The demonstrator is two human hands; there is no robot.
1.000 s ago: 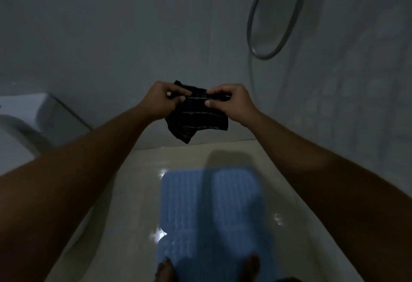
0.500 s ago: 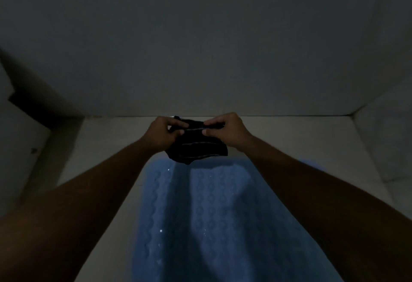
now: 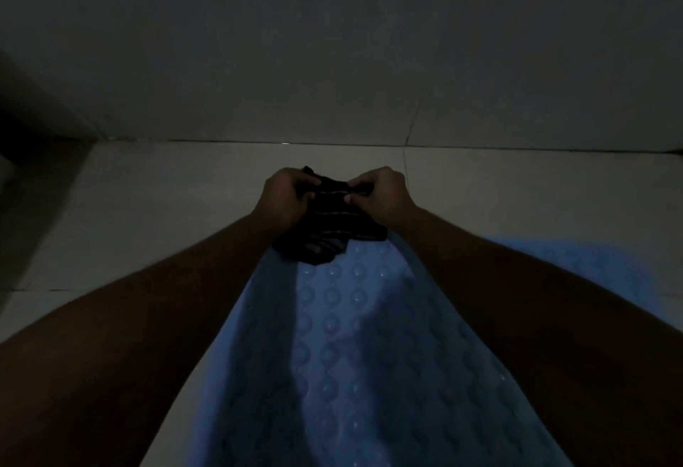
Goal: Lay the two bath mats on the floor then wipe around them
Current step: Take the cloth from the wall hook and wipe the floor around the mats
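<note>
A blue bath mat (image 3: 354,348) with round bumps lies flat on the pale floor, running from the bottom edge up to my hands. A second patch of blue mat (image 3: 576,259) shows to the right, beyond my right forearm. My left hand (image 3: 286,196) and my right hand (image 3: 380,193) both grip the top edge of a dark striped cloth (image 3: 329,233). The cloth hangs bunched between them, just over the far end of the mat.
The pale tiled floor (image 3: 166,215) spreads left of the mat and ahead of it. A grey wall (image 3: 332,60) rises at the far edge. A dark corner (image 3: 22,141) sits at the far left. The light is dim.
The view has tilted down and closer to the floor; the shower hose and toilet have left the frame. Both hands have kept their hold on the cloth and lowered toward the mat.
</note>
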